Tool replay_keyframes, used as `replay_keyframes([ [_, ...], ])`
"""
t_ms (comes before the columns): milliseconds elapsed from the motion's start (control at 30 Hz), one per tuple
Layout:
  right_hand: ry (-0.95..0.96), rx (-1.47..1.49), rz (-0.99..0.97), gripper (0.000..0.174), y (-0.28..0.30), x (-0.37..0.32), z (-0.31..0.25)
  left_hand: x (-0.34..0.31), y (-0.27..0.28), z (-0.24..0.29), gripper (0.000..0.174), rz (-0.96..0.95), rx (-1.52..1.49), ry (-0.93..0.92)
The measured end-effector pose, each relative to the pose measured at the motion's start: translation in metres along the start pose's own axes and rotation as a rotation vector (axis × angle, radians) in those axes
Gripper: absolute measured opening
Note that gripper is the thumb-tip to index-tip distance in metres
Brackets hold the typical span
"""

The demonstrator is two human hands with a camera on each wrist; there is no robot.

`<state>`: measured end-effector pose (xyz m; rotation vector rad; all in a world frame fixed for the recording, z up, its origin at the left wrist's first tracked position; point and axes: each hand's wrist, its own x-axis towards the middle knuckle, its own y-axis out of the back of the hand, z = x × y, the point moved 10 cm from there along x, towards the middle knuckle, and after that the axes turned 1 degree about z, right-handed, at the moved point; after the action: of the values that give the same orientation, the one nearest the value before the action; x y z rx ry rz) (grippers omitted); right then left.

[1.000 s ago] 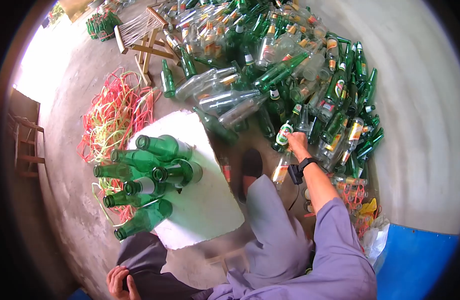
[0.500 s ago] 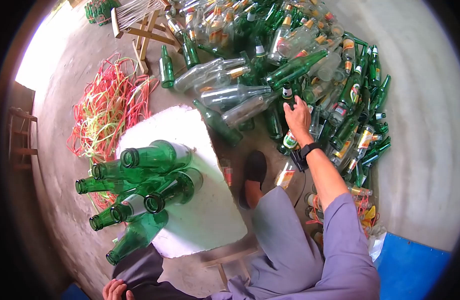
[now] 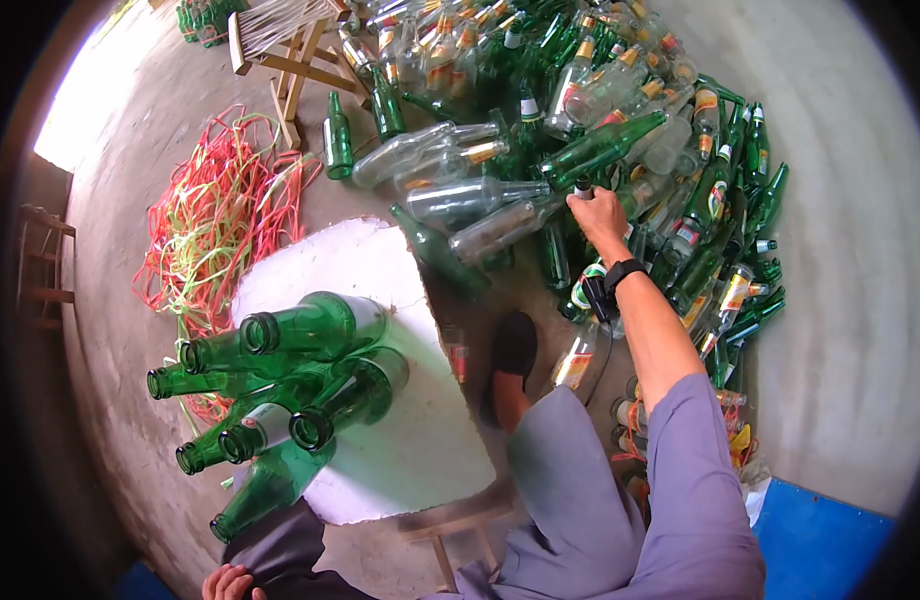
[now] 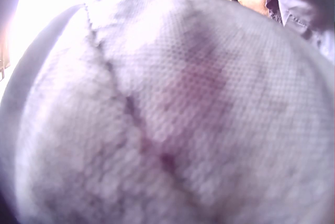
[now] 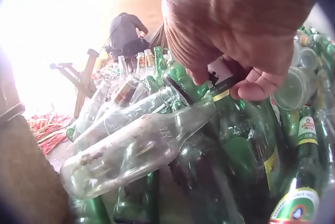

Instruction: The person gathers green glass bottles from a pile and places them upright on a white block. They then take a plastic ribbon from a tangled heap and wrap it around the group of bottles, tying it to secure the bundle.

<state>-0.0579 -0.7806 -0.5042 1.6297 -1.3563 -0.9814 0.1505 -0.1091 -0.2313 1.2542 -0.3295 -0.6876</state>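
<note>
In the head view my right hand (image 3: 602,218) is at the near side of the bottle pile. Its thumb and fingers hold the neck of a green bottle, whose dark neck label (image 5: 221,79) shows between them in the right wrist view. A clear bottle (image 5: 128,153) lies slanted beside that neck, and a green bottle with a round label (image 5: 297,203) is close by. At the lower left, my left hand (image 3: 230,582) rests on the knee, fingers loosely bent and holding nothing. Close trouser cloth (image 4: 172,98) fills most of the left wrist view.
Several green bottles (image 3: 310,325) stand grouped on a white board (image 3: 420,460) to the left. Behind lies a tangle of red and yellow-green straps (image 3: 220,210), beside a wooden folding stool (image 3: 298,75). Another person (image 5: 125,33) is bent over at the back. A blue panel (image 3: 820,545) is at right.
My right hand has let go of the round-labelled green bottle, moved farther into the pile, and closed its fingers round another bottle's neck. The left hand stays at the knee.
</note>
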Motion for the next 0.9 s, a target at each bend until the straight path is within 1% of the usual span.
replay_keyframes([
  [33, -0.011, 0.017, -0.051, 0.037, -0.002, 0.002, 0.003, 0.0, 0.001, 0.001, 0.012, 0.002, 0.013, -0.006],
  [67, -0.008, 0.017, -0.05, 0.037, -0.008, 0.018, 0.017, 0.0, 0.001, 0.002, 0.012, 0.004, 0.011, -0.004],
  [100, 0.17, 0.169, -0.02, 0.037, -0.018, 0.042, 0.022, 0.001, 0.001, 0.003, 0.012, 0.0, 0.02, -0.001],
  [133, 0.349, 0.32, 0.009, 0.037, -0.019, 0.052, 0.017, 0.001, 0.0, 0.004, 0.013, -0.004, 0.028, 0.004],
  [167, 0.058, 0.638, 0.04, 0.041, 0.001, 0.043, 0.016, 0.001, 0.0, 0.003, 0.013, -0.002, 0.028, 0.006],
  [200, -0.23, 0.974, 0.027, 0.049, 0.009, 0.024, 0.01, 0.002, 0.0, 0.004, 0.013, 0.004, 0.034, -0.016],
  [267, -0.382, 1.105, 0.051, 0.056, 0.001, 0.037, 0.016, 0.003, -0.001, 0.006, 0.013, 0.009, 0.042, -0.033],
  [300, -0.382, 1.104, 0.048, 0.056, -0.001, 0.046, 0.014, 0.004, -0.001, 0.009, 0.012, 0.007, 0.053, -0.048],
  [367, -0.39, 1.163, -0.024, 0.063, -0.014, 0.06, 0.007, 0.008, -0.002, 0.014, 0.012, 0.006, 0.065, -0.059],
  [400, -0.39, 1.164, -0.031, 0.063, -0.018, 0.064, 0.006, 0.01, -0.003, 0.015, 0.012, -0.01, 0.068, -0.041],
  [467, -0.376, 1.255, -0.017, 0.066, -0.024, 0.074, 0.005, 0.013, -0.004, 0.016, 0.012, -0.029, 0.073, -0.016],
  [533, -0.41, 1.261, -0.012, 0.066, -0.033, 0.083, 0.01, 0.014, -0.005, 0.017, 0.012, -0.041, 0.078, -0.01],
  [633, -0.438, 1.294, 0.157, 0.069, -0.025, 0.075, 0.014, 0.014, -0.006, 0.016, 0.013, -0.044, 0.075, -0.006],
  [667, -0.439, 1.294, 0.156, 0.069, -0.025, 0.075, 0.015, 0.014, -0.006, 0.017, 0.013, -0.045, 0.077, -0.006],
  [733, -0.34, 1.335, 0.177, 0.065, -0.016, 0.076, 0.013, 0.015, -0.004, 0.019, 0.013, -0.043, 0.093, 0.0],
  [867, -0.322, 1.414, 0.149, 0.059, 0.003, 0.079, 0.006, 0.009, -0.001, 0.016, 0.013, -0.021, 0.083, 0.015],
  [900, -0.282, 1.426, 0.184, 0.055, 0.012, 0.078, 0.005, 0.01, 0.0, 0.018, 0.013, -0.014, 0.074, -0.019],
])
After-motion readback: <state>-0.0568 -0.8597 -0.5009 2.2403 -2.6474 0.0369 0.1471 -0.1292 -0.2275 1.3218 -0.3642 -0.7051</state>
